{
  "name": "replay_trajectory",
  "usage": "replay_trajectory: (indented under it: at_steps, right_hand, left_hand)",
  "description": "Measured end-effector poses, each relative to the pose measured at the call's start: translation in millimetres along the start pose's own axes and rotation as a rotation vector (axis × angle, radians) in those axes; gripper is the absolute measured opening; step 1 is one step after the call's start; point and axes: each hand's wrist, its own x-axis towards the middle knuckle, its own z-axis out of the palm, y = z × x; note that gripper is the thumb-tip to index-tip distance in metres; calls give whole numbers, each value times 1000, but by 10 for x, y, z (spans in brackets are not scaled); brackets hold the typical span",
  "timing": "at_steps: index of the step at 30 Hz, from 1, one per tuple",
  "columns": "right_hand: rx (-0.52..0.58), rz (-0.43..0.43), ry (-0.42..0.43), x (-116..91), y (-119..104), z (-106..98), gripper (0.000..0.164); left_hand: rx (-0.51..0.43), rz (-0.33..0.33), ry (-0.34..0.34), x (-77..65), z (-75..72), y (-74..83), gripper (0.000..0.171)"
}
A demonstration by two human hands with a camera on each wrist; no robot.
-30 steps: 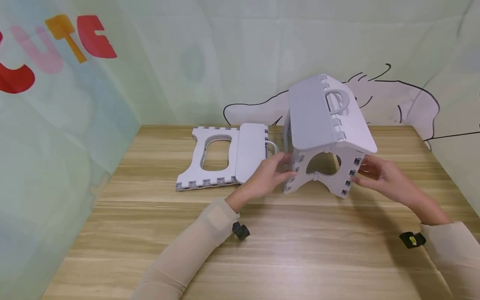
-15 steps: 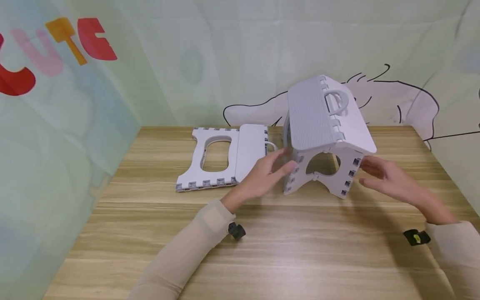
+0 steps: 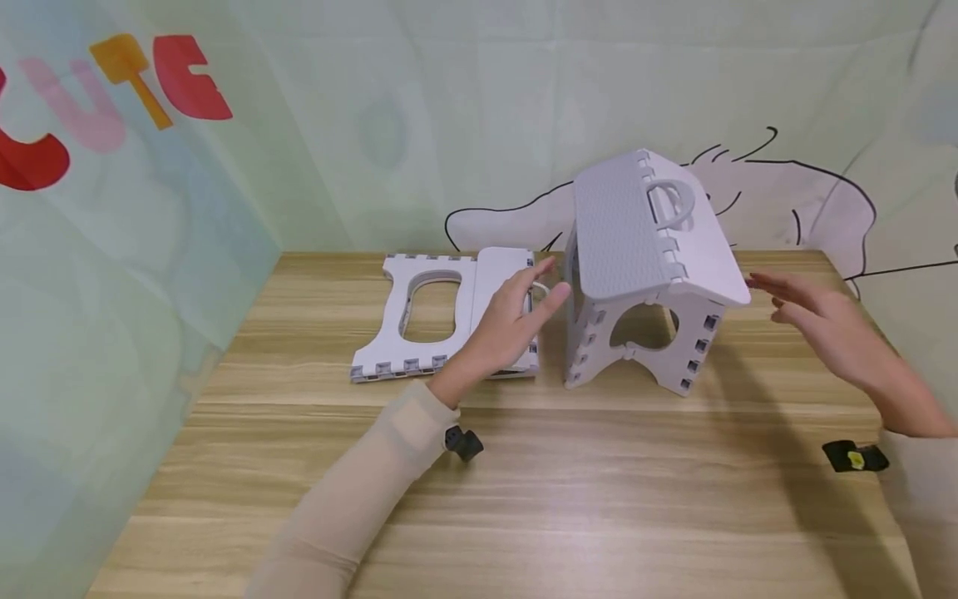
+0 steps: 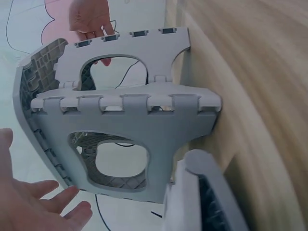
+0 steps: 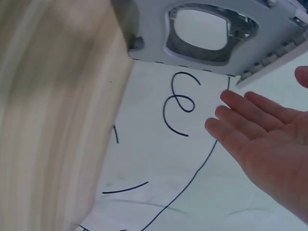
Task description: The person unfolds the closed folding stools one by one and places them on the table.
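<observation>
Head view: the standing stool (image 3: 624, 249), its seat peaked like a roof, is on the table (image 3: 569, 499), between the hands. Left hand (image 3: 505, 324), thumb spread from straight fingers, partly hides the flat stool (image 3: 488, 283). Right hand (image 3: 831, 320), fingers outstretched and thumb apart, is just beside the seat's edge. Cloth (image 3: 479, 116) hangs behind.

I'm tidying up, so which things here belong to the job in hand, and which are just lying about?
Likely the job:
standing stool, between left hand and right hand
flat folded stool, perhaps

Likely just there:
wood-grain table
printed backdrop
</observation>
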Motion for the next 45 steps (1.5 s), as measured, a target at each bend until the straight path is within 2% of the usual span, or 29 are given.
replay_trajectory:
  at_steps: [3, 6, 10, 15, 22, 31, 45]
  right_hand:
    - [-2, 13, 67, 40, -94, -60, 51]
    - [38, -23, 86, 96, -175, -107, 54]
    - [39, -44, 48, 222, -291, -148, 57]
    - [11, -37, -10, 430, -467, -133, 66]
    - [23, -54, -67, 706, -640, -17, 74]
    - [32, -92, -72, 885, -660, 89, 78]
    - [-4, -90, -98, 915, -665, 113, 76]
  left_hand:
    - [12, 15, 9, 60, -58, 45, 89]
    - [25, 33, 14, 134, -103, 110, 81]
    - [56, 64, 7, 258, -142, 237, 72]
    - [93, 115, -13, 448, -140, 417, 71]
    - [241, 100, -85, 691, -56, 598, 79]
    - [355, 67, -164, 891, 68, 660, 78]
    - [449, 54, -239, 1005, 167, 640, 73]
